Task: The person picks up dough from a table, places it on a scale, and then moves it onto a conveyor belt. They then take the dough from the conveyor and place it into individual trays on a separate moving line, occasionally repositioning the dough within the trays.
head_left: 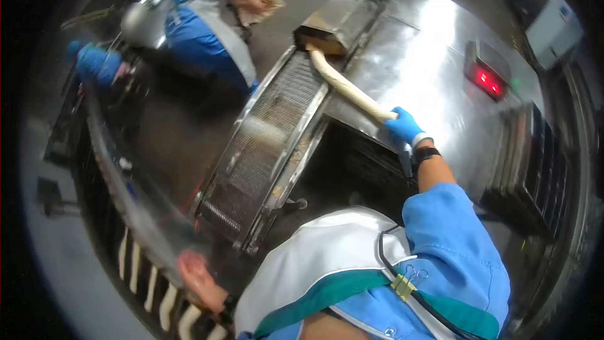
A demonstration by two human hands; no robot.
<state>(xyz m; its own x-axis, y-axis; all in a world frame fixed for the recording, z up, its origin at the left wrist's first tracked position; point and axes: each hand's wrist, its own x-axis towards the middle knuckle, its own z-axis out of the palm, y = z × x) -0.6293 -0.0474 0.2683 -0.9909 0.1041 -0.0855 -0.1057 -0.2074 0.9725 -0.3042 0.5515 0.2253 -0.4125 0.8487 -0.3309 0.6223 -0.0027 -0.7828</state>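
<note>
My right hand (404,127), in a blue glove, is closed around the near end of a long pale dough rope (349,90). The rope's far end lies at the mouth of a metal housing (327,25) over a mesh conveyor (264,126). Between them it stretches above the edge of a steel table (415,44). My left hand (195,271) is low on the left, reddish and blurred, beside the edge of a long curved rail or sheet (129,198). Its fingers are too smeared to read.
Several pale dough strips (152,286) lie on dark slats at lower left. A scale display (489,80) glows red on the table, near stacked dark trays (525,164). A co-worker in blue (204,31) stands beyond the conveyor; another person (97,63) is farther left.
</note>
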